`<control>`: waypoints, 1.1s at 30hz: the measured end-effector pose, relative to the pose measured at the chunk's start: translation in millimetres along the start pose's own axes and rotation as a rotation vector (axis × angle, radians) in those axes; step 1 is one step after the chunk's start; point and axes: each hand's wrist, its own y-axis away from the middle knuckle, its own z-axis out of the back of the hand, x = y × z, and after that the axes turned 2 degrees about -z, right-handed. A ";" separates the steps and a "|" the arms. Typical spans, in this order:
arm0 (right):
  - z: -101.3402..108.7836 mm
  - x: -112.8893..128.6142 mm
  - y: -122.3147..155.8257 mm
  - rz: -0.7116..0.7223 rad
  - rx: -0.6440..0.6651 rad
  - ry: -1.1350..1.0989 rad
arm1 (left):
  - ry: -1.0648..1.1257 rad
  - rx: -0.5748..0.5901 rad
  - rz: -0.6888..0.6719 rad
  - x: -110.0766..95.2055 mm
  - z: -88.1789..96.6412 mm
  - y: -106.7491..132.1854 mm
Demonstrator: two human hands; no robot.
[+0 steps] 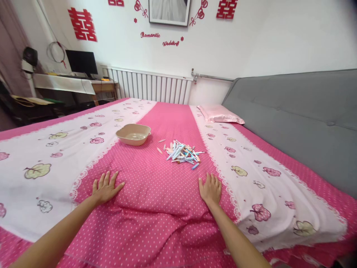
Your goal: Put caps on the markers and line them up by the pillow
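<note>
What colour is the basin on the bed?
Beige, seen best in the head view.

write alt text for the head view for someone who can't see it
A person's left hand and right hand rest palm down on a pink dotted bedspread. Beyond them lies a heap of slim pen-like sticks, with a beige basin to its left; a pink pillow sits near the grey headboard.
</note>
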 end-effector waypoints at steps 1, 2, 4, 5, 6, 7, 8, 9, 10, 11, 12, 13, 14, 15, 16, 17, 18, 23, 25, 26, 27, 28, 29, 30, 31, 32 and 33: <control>0.2 0.1 0.0 0.001 0.001 -0.002 | 0.005 -0.002 0.001 0.4 -0.5 -0.5; 0.6 0.2 0.0 0.001 0.004 -0.004 | 0.009 -0.004 0.001 0.9 -1.0 -0.9; 1.8 0.5 0.1 0.002 0.014 -0.007 | 0.007 -0.006 0.002 1.6 -1.8 -1.5; 2.5 0.7 0.2 0.002 0.019 -0.006 | 0.003 -0.005 0.002 1.8 -2.0 -1.7; 3.4 0.9 0.2 0.001 0.023 -0.004 | -0.003 -0.003 0.002 1.8 -2.3 -1.8; 4.2 1.1 0.3 0.000 0.026 -0.002 | -0.009 0.000 0.001 1.8 -2.5 -1.9; 5.1 1.4 0.4 -0.001 0.028 0.000 | -0.015 0.001 0.000 1.8 -2.7 -2.1; 5.8 1.6 0.4 -0.002 0.028 0.001 | -0.018 0.000 0.000 1.7 -3.0 -2.3; 6.5 1.7 0.5 -0.003 0.029 0.001 | -0.020 -0.001 0.001 1.7 -3.2 -2.6; 6.9 1.8 0.6 -0.002 0.032 -0.001 | -0.020 -0.002 0.002 1.7 -3.5 -2.9; 7.2 1.8 0.7 -0.001 0.036 -0.002 | -0.020 -0.003 0.002 1.7 -3.6 -3.1; 7.3 1.8 0.8 0.000 0.040 -0.002 | -0.018 -0.003 0.002 1.7 -3.6 -3.1; 7.2 1.6 0.9 0.000 0.044 -0.001 | -0.016 -0.001 0.001 1.6 -3.4 -2.9; 6.9 1.5 1.0 0.001 0.046 0.001 | -0.014 0.003 0.002 1.4 -3.0 -2.6; 6.5 1.3 1.0 0.002 0.047 0.004 | -0.012 0.007 0.001 1.0 -2.4 -2.0; 6.0 1.1 1.0 0.002 0.047 0.006 | -0.012 0.011 0.002 0.6 -1.7 -1.3; 5.6 1.0 1.0 0.002 0.047 0.008 | -0.013 0.015 0.004 0.1 -0.9 -0.7; 4.2 1.1 1.4 0.001 0.037 0.013 | -0.028 0.028 0.006 -1.3 0.8 0.3; 4.3 1.2 1.5 0.002 0.030 0.016 | -0.025 0.029 0.004 -0.7 0.3 -0.8; 4.5 1.3 1.6 0.000 0.028 0.016 | -0.023 0.030 0.003 -0.3 -0.2 -1.6; 4.9 1.4 1.5 -0.001 0.028 0.016 | -0.022 0.030 0.000 -0.1 -0.7 -2.3; 5.3 1.4 1.5 -0.001 0.030 0.015 | -0.022 0.030 -0.002 0.1 -1.2 -3.1; 5.9 1.5 1.3 -0.001 0.034 0.012 | -0.024 0.029 -0.002 0.2 -1.6 -3.7; 6.5 1.6 1.2 -0.002 0.038 0.010 | -0.023 0.028 -0.001 0.1 -1.9 -4.1; 7.1 1.6 1.1 -0.002 0.042 0.008 | -0.021 0.024 0.000 -0.1 -2.1 -4.2; 7.7 1.6 1.0 -0.003 0.046 0.006 | -0.016 0.020 0.001 -0.3 -2.2 -4.1; 8.2 1.6 1.0 -0.005 0.049 0.005 | -0.012 0.017 0.002 -0.5 -2.1 -3.8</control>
